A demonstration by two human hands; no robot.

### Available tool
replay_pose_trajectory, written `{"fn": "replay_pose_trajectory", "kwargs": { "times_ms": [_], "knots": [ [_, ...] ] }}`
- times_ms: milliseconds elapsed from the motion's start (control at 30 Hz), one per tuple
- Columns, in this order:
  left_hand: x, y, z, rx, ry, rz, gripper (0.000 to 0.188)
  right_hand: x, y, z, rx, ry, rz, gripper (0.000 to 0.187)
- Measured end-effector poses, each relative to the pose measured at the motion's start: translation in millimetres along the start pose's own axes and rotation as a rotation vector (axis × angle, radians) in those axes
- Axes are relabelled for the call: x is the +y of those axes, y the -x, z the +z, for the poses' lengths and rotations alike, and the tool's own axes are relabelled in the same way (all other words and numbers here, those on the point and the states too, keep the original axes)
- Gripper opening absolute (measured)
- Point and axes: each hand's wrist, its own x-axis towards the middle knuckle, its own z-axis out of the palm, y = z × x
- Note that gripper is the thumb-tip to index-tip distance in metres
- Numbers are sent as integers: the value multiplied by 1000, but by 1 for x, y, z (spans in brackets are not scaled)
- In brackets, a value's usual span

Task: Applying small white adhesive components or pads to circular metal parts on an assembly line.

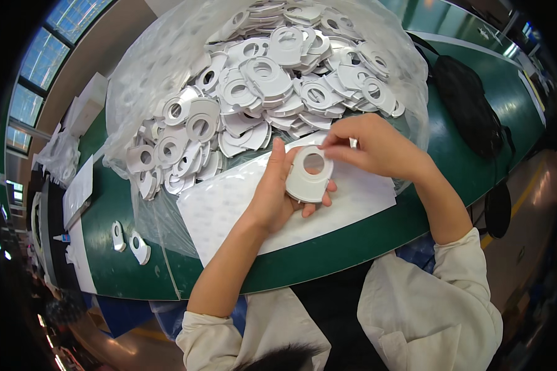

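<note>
A white plastic part (306,187) with a rounded top and a large round hole rests in my left hand (277,188). The fingers of that hand pass beneath it, and their tips show at its right edge. My right hand (368,143) pinches at the part's upper right rim with thumb and forefinger. Both hands are above a white sheet (229,213) on the green table. Beyond them lies a big heap of similar white parts (266,77) on clear plastic film.
Clear plastic film (142,68) spreads around the heap over the green table (328,263). Two loose white parts (140,248) lie at the left. A black bag (467,102) is on the right. A white box (90,102) and a pale tray (78,188) stand at the far left.
</note>
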Motion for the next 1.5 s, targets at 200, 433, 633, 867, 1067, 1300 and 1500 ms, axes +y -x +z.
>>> {"fn": "replay_pose_trajectory", "kwargs": {
  "times_ms": [200, 433, 633, 867, 1067, 1300, 1500],
  "knots": [
    [35, 50, -10, 352, -549, 606, 58, 8, 5, -20, 226, 150, -27, 16],
    [53, 198, -135, 1562, -1395, 465, 55, -7, 34, -44, -91, 231, 44, 19],
    [33, 265, -209, 1837, -1564, 62, 55, -17, 62, -27, -332, 345, 141, 25],
    [43, 172, -117, 1535, -1931, 666, 52, -6, 59, -23, -345, 296, 186, 25],
    [20, 59, 6, 279, -889, 580, 41, 8, 59, -32, -370, 173, 100, 27],
    [-11, -1, 5, 108, -276, 173, 42, -3, 61, -42, -306, -33, 281, 16],
    [-10, 0, -3, 110, -102, 168, 40, -20, 34, -64, 196, -145, -116, 11]
  ]
}}
